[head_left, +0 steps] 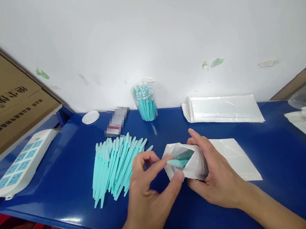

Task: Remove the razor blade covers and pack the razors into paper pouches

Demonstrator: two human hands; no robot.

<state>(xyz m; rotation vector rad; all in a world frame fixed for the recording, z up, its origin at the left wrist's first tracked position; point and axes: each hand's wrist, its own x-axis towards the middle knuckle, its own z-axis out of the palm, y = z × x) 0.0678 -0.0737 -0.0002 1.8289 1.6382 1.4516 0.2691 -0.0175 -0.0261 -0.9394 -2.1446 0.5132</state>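
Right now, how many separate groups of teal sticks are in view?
3: the pile on the table, the bunch in the cup, and the sticks in the bag the right hand holds. More may be hidden inside the bag.

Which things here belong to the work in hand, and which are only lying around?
In use:
- white envelope, held by right hand
- turquoise sticks, one at left hand
- probably the clear cup, flat envelopes

Probably just lying around:
- power strip
- cardboard box
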